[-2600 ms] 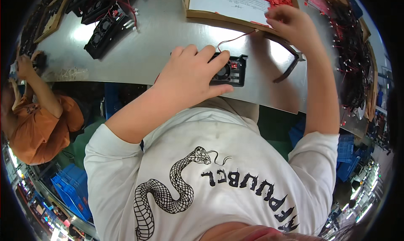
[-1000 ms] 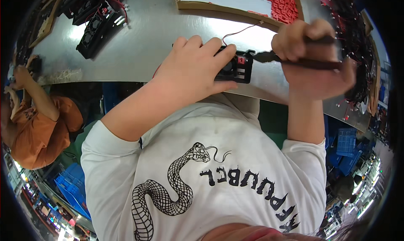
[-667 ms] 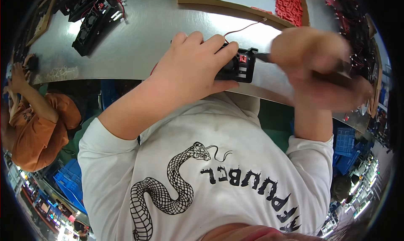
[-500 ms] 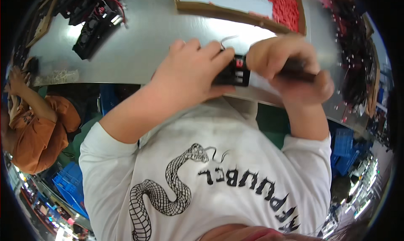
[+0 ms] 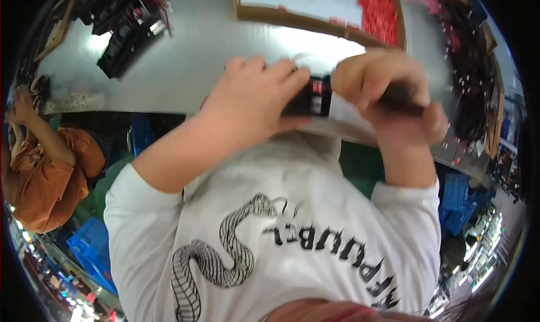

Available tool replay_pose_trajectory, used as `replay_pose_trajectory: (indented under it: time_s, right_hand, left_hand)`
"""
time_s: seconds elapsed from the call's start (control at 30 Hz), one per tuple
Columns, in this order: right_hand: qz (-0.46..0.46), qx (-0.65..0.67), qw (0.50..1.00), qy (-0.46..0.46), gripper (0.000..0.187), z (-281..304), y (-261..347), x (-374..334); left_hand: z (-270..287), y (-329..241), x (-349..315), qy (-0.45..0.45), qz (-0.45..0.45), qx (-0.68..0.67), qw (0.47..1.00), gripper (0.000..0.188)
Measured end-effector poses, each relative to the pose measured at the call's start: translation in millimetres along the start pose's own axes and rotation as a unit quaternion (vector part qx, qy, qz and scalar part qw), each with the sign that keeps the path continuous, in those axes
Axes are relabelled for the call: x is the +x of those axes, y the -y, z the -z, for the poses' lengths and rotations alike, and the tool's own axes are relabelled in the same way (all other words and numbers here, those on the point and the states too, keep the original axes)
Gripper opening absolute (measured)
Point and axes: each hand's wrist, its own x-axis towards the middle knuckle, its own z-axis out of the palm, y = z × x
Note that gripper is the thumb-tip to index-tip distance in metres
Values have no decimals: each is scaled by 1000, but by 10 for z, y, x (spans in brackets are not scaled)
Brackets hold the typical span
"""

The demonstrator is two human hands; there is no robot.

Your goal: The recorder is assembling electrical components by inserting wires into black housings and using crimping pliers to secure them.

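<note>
Currently mid-work; left hand (image 5: 253,105) clamps the small black fan (image 5: 312,97) on the grey table (image 5: 185,63); right hand (image 5: 388,100) fists a dark tool (image 5: 402,97) against it; fastening looks unfinished, blurred.

right hand (image 5: 388,100) came off the cardboard tray (image 5: 320,18), picked up a dark tool (image 5: 402,97), now pressed against the small black part (image 5: 312,97). left hand (image 5: 253,105) closed tighter over that part.
</note>
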Motion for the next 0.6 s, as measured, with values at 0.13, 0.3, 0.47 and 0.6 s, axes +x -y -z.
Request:
replay_pose_trajectory:
  time_s: [0.13,0.3,0.47,0.6]
  right_hand:
    - [-31,10,999,38,63,-62,26,1]
    - [7,-39,996,79,66,-12,55,18]
    - [-9,15,999,32,51,-9,139,-18]
    - [-34,36,995,87,59,92,181,176]
  left_hand:
    - [30,-51,21,-2,-7,3,1000,60]
    - [-47,-4,5,-10,-4,-10,1000,59]
    - [15,-45,-9,-7,-18,-3,1000,63]
    - [-42,-25,-18,10,-3,-24,1000,64]
